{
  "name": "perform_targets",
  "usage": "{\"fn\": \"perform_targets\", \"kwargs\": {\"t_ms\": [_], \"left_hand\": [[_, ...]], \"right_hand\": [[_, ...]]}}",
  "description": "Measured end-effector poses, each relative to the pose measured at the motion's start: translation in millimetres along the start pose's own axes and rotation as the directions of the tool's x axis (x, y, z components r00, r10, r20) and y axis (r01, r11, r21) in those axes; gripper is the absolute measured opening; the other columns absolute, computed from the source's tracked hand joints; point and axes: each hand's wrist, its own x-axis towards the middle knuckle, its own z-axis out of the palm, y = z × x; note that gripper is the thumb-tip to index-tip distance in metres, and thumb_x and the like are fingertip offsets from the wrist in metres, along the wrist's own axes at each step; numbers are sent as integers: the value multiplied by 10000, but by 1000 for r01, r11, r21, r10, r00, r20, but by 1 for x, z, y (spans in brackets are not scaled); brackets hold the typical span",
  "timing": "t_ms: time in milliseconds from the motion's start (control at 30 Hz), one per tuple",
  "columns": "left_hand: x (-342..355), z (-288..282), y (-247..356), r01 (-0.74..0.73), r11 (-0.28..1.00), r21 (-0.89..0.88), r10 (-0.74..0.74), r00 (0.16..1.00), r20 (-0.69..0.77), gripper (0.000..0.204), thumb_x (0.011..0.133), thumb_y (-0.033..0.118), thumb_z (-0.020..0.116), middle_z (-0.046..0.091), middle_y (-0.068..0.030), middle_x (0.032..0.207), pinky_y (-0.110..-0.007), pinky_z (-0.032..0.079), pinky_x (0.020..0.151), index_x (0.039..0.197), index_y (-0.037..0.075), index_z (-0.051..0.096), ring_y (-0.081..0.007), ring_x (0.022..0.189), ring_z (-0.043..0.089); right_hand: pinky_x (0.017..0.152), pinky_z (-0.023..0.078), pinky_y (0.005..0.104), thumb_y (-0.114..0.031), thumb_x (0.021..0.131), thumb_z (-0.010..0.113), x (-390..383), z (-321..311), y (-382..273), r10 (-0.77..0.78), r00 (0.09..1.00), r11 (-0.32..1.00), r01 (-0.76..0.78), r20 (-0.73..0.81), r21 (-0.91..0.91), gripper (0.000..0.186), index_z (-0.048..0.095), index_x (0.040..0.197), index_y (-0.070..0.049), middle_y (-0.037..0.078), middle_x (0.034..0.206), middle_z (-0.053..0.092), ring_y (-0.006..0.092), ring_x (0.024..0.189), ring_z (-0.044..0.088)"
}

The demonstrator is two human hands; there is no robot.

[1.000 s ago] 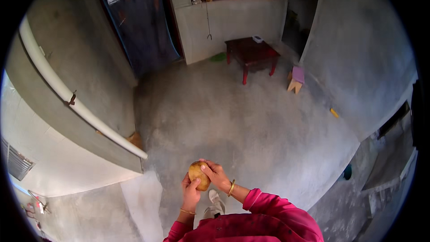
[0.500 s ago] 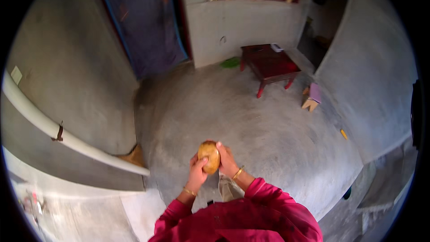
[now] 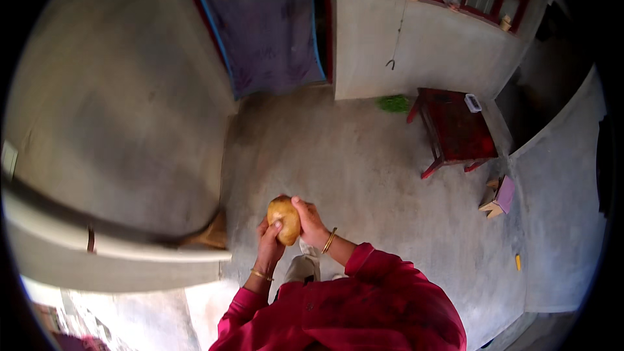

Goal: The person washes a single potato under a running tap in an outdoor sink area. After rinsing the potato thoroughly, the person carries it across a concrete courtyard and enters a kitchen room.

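Potato [image 3: 284,219] between both hands — open floor [image 3: 364,156].

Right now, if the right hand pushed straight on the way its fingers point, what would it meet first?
The right hand points leftward onto the potato, which it already touches. Past that comes the left hand gripping the other side.

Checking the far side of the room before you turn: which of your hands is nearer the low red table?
Right. The right hand grips the potato on the side facing the red table; the left hand holds the potato's opposite side, farther from it.
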Motion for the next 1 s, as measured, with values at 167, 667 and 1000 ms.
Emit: {"fn": "perform_targets", "kwargs": {"t_ms": [167, 667, 1000], "left_hand": [[125, -19, 14, 13, 1000, -3, -13, 999, 34, 523, 780, 225, 640, 554, -102, 1105, -333, 457, 887, 1194, -38, 460, -208, 1006, 559], [499, 18, 73, 183, 982, 38, -186, 948, 260, 415, 797, 101, 578, 570, -104, 1082, -315, 479, 836, 1171, -48, 479, -195, 962, 582], [748, 39, 123, 56, 986, 156, -73, 991, 111, 409, 758, 51, 627, 591, -97, 1049, -302, 483, 818, 1138, -47, 513, -177, 938, 587]], "right_hand": [[736, 492, 290, -412, 897, 518, 115, -5, -44, 13, 1000, 999, -14, -22, -42, 449, 556, 1051, 9, 67, 971, 605, 134, 853, 590], [723, 491, 291, -369, 912, 507, 401, -46, -233, -235, 940, 932, 146, -246, -332, 490, 497, 1211, 19, 76, 969, 606, 147, 849, 589], [704, 516, 318, -207, 898, 548, 666, -107, -361, -349, 895, 922, 275, -278, -273, 358, 516, 1194, -9, 120, 1054, 623, 190, 835, 628]]}}
